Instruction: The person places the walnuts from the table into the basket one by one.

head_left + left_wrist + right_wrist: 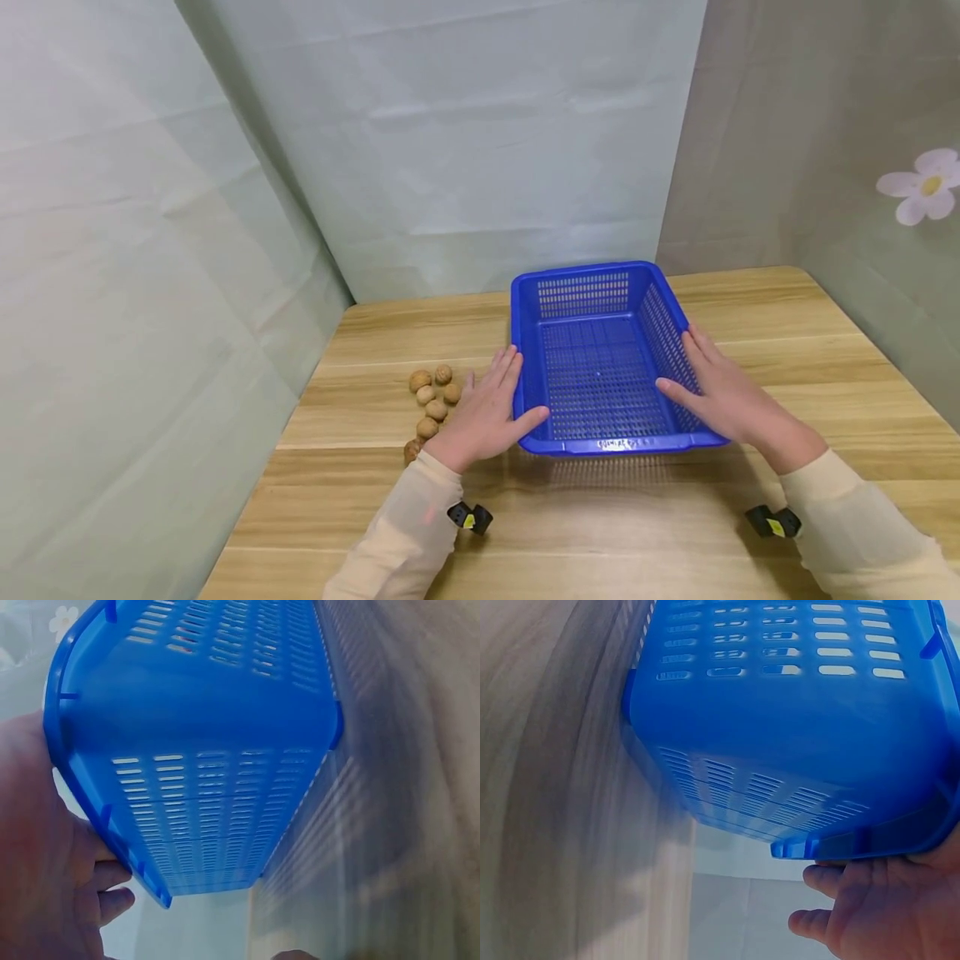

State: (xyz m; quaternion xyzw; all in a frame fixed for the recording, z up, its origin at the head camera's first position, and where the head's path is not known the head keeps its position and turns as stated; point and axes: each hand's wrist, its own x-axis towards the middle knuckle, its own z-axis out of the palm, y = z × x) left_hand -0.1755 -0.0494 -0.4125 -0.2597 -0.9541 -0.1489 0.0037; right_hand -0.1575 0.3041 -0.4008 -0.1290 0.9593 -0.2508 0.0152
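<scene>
A blue plastic basket with slotted walls stands upright at the table's middle, its inside bare. My left hand holds its left rim, the thumb over the edge and the fingers along the outside. On the opposite side my right hand grips the right rim, thumb inside and fingers outside. Both wrist views show fingers under the rim of the basket. Several walnuts lie in a loose group just left of my left hand, which partly covers them.
The wooden table ends at the back against a pale cloth backdrop. Cloth also hangs along the left and right sides, with a flower print on the right. Black wrist cameras sit below both hands.
</scene>
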